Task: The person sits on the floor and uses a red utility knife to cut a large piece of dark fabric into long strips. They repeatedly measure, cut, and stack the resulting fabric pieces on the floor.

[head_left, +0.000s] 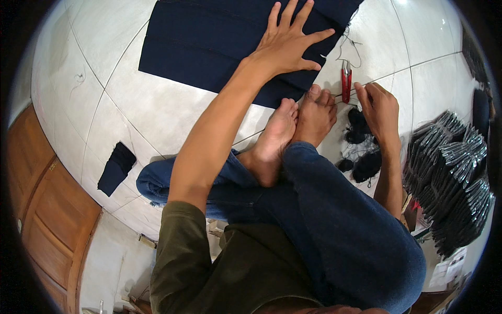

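Observation:
My left hand (290,44) lies flat with spread fingers on a dark navy cloth piece (193,47), which is stretched over the tiled floor. Creases run across the cloth, and loose threads (351,47) trail from its right edge. Beside my right foot (314,118), my right hand (380,107) is held with curled fingers and the thumb pointing forward. Whether anything is inside those fingers is hidden. Just left of that hand are red-handled thread snips (346,83), blades pointing away from me. Clumps of dark thread (367,166) lie on the floor between my right forearm and leg.
A large pile of dark folded pieces with shiny clear parts (449,178) stands at the right. To the left, a small dark cloth scrap (116,168) lies on the white tiles (68,115). A brown wooden door (57,225) is at the far left.

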A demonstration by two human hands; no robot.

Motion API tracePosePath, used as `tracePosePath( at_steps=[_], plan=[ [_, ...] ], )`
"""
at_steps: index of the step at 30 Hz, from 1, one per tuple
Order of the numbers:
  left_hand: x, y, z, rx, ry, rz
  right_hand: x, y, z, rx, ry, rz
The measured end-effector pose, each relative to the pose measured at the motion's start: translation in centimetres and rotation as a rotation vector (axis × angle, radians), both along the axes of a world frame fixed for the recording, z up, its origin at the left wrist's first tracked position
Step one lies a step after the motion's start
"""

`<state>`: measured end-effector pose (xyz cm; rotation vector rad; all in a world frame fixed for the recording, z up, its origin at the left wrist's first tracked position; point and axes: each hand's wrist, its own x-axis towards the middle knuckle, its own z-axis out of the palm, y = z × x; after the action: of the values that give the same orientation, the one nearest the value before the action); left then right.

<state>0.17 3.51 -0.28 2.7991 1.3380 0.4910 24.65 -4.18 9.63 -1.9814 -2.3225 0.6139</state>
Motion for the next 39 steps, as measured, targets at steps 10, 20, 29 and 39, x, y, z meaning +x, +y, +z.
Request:
tracePosePath(
  at_steps=[10,20,29,39],
  plan=[
    [2.0,3.6,0.6,-0.068,-0.161,-0.257,-4.2,1.8,-4.0,-0.127,0.422,-0.387],
    [-0.2,4.0,-0.9,-0.302,-0.515,-0.158,-6.3,2.6,-5.9,0.002,0.474,-0.286],
    [-2.1,1.1,2.3,-0.312,-0.307,0.001,-4.5,-1.2,-5.0,0.376,-0.002,-0.299],
    [-3.1,0.0,0.5,-0.369,-0.185,0.080,-1.1,-2.7,-4.8,0.216,0.167,-0.349]
  ],
)
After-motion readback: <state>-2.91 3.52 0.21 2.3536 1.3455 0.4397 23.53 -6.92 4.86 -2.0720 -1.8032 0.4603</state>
